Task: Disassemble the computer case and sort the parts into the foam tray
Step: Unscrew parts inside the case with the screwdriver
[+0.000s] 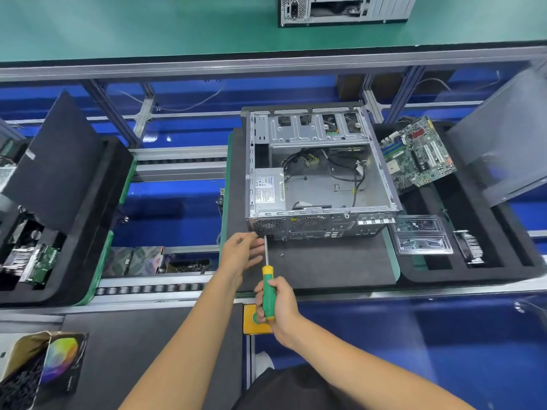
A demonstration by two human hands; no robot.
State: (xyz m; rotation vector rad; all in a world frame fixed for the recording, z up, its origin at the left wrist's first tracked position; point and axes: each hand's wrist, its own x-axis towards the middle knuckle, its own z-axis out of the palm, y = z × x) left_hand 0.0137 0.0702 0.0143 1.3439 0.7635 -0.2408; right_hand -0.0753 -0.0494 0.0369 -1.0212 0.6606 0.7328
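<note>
An open grey computer case (381, 184) lies on its side on a dark mat (325, 261), with a power supply (268, 189) and loose cables inside. My right hand (276, 303) grips a green and yellow screwdriver (268, 288); its tip points at the case's rear lower left corner. My left hand (241, 251) is at that same corner, thumb and fingers pinched together as if on something small; what it holds is hidden. A loose screw (281, 255) lies on the mat. The black foam tray (473, 261) at the right holds a motherboard (417, 155).
The tray also carries a clear plastic blister pack (423, 239), a heatsink (470, 247) and a leaning side panel (503, 137). Another foam tray (74, 232) with parts stands at the left. A yellow button box (254, 321) sits near my right hand. A second case (343, 8) stands behind.
</note>
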